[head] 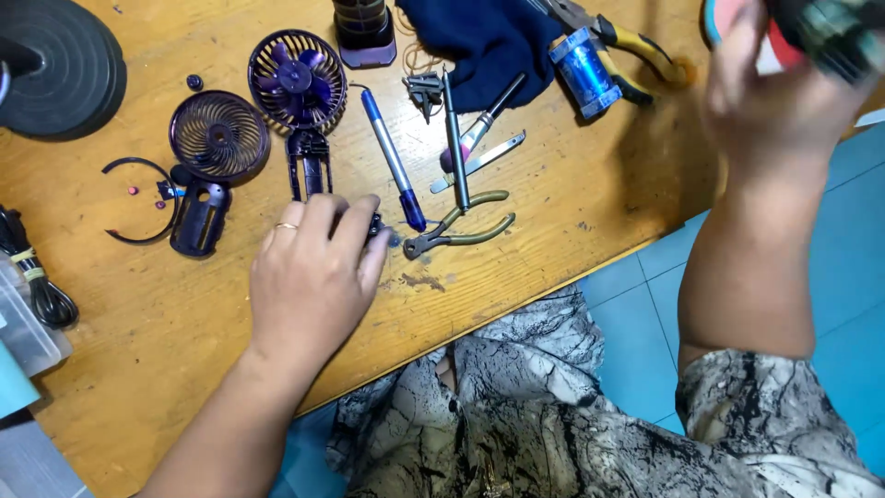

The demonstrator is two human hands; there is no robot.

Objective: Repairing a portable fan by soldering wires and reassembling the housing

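Observation:
My left hand (313,272) rests palm down on the wooden table (553,212), fingers over a small dark part (375,224) just below the purple fan body piece (309,164). A ring shows on one finger. Beside the fingertips lie a blue pen-like tool (392,159) and small olive-handled pliers (458,228). My right hand (774,92) is raised at the upper right, blurred, gripping a dark object (834,32) that I cannot make out. The purple fan head with blades (297,80) and a round grille (219,136) lie further back.
A dark handle shell (199,217), thin ring (138,201), tweezers (477,157), grey pen tool (454,138), blue cylinder (584,72), yellow-handled pliers (627,41), navy cloth (489,37), black round base (60,65) and coiled black cable (32,277) surround the hands. The table edge runs diagonally.

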